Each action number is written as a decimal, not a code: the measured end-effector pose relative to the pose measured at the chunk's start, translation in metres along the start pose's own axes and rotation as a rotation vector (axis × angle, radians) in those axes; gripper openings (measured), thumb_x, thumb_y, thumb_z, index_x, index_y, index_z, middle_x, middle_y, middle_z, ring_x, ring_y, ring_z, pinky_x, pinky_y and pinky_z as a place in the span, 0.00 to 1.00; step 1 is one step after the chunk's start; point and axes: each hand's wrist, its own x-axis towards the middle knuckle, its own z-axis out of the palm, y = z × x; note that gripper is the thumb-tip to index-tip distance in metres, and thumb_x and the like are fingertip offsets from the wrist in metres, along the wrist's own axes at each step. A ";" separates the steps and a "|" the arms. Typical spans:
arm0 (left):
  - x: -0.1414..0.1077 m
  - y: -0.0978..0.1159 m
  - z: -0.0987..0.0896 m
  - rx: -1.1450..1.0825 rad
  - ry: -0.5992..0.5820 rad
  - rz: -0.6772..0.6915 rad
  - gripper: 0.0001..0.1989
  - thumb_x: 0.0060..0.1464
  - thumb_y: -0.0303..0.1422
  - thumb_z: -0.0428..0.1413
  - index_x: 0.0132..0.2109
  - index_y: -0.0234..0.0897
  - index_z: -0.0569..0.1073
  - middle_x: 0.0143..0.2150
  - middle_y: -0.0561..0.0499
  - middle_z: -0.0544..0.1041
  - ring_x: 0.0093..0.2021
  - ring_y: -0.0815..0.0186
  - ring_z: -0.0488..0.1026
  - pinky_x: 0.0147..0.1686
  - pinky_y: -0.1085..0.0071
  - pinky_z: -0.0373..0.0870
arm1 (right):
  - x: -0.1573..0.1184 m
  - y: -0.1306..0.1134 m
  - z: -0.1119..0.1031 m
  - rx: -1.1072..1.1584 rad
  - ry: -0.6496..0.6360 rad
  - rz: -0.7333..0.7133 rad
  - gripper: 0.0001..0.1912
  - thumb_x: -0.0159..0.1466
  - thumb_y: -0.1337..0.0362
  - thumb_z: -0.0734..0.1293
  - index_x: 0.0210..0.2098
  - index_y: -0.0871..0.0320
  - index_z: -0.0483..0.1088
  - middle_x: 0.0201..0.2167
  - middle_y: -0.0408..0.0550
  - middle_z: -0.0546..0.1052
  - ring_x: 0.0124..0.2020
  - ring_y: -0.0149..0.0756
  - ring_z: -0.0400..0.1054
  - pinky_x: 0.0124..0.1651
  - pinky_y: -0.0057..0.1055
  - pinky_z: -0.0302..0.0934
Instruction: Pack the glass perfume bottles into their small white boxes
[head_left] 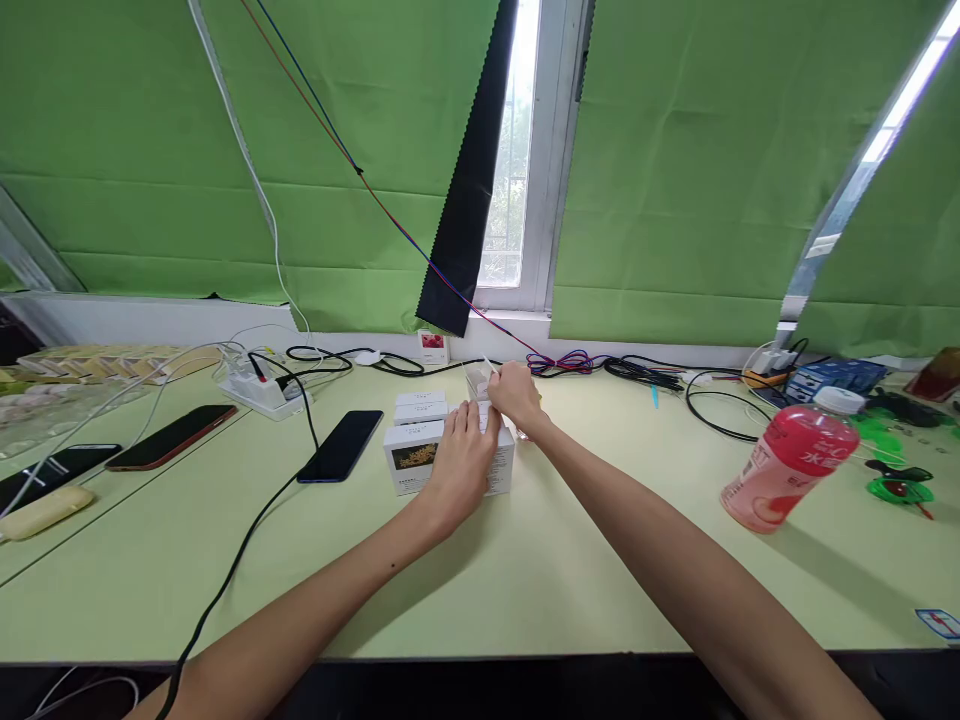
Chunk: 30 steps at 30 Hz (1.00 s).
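Observation:
Several small white boxes stand grouped at the middle of the table. My left hand (466, 455) lies over the front white box (409, 472), which has a dark picture panel on its face. The fingers curl over its top edge and their tips are partly hidden. Just beyond, my right hand (516, 393) is closed in a pinch beside an upright, pale open piece (478, 378) that looks like a box end or flap. What the right fingers hold is hidden. Another white box (420, 407) stands behind the front one, left of my left hand.
A black phone (341, 446) lies left of the boxes, with a black cable (255, 525) running past it. Further left are a red-edged phone (172, 437) and a power strip (262, 390). A pink drink bottle (791, 460) stands right. Coiled cables (641, 372) line the back.

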 end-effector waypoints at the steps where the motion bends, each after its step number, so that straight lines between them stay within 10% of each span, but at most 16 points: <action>1: 0.001 0.000 0.001 0.007 0.003 0.000 0.52 0.38 0.20 0.66 0.68 0.26 0.51 0.69 0.22 0.58 0.72 0.41 0.55 0.68 0.52 0.53 | 0.000 0.001 -0.001 0.004 0.018 -0.006 0.15 0.67 0.64 0.60 0.41 0.63 0.78 0.40 0.63 0.81 0.42 0.47 0.76 0.39 0.33 0.63; 17: 0.029 -0.004 0.020 0.015 0.083 0.000 0.48 0.37 0.20 0.61 0.67 0.31 0.53 0.66 0.25 0.62 0.69 0.39 0.59 0.64 0.45 0.52 | -0.014 0.002 -0.041 0.023 0.364 -0.185 0.18 0.73 0.65 0.53 0.39 0.59 0.73 0.33 0.55 0.79 0.34 0.42 0.71 0.36 0.31 0.51; 30: 0.048 -0.005 0.014 0.059 0.065 -0.098 0.41 0.41 0.19 0.60 0.64 0.27 0.61 0.61 0.28 0.69 0.65 0.45 0.63 0.63 0.51 0.53 | -0.054 0.047 -0.054 0.223 0.463 -0.249 0.16 0.70 0.61 0.55 0.29 0.55 0.68 0.25 0.47 0.74 0.27 0.36 0.64 0.34 0.30 0.54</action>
